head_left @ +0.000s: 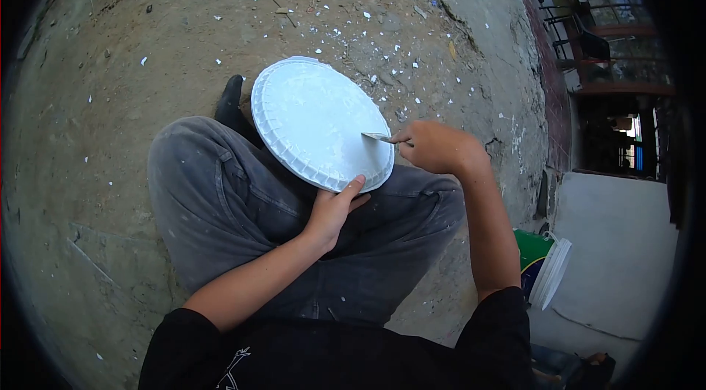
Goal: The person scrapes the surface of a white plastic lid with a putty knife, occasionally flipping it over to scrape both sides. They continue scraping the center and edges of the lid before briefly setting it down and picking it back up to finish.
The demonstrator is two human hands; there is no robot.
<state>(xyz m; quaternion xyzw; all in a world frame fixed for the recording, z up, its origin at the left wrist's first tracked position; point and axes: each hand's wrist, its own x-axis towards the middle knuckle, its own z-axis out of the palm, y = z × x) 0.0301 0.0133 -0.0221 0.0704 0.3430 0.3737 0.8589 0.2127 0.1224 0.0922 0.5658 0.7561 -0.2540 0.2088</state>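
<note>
A round white plastic bucket lid (316, 118) is tilted over my lap, its ribbed rim facing partly toward me. My left hand (334, 210) grips the lid's near edge, thumb on top and the other fingers mostly hidden beneath. In my right hand (434, 146) is a small putty knife (378, 137), fingers wrapped round its handle. The blade points left and meets the lid's face right of its middle. My legs in grey trousers (213, 184) are bent under the lid, with a dark shoe (232, 103) beyond its left side.
White flakes (373, 79) lie scattered over the dirt ground (176, 29) past the lid. To my right stands a green bucket (533, 254) with a white rim, beside a pale wall (614, 243). Dark chairs (585, 40) and a doorway (625, 136) are at the far right.
</note>
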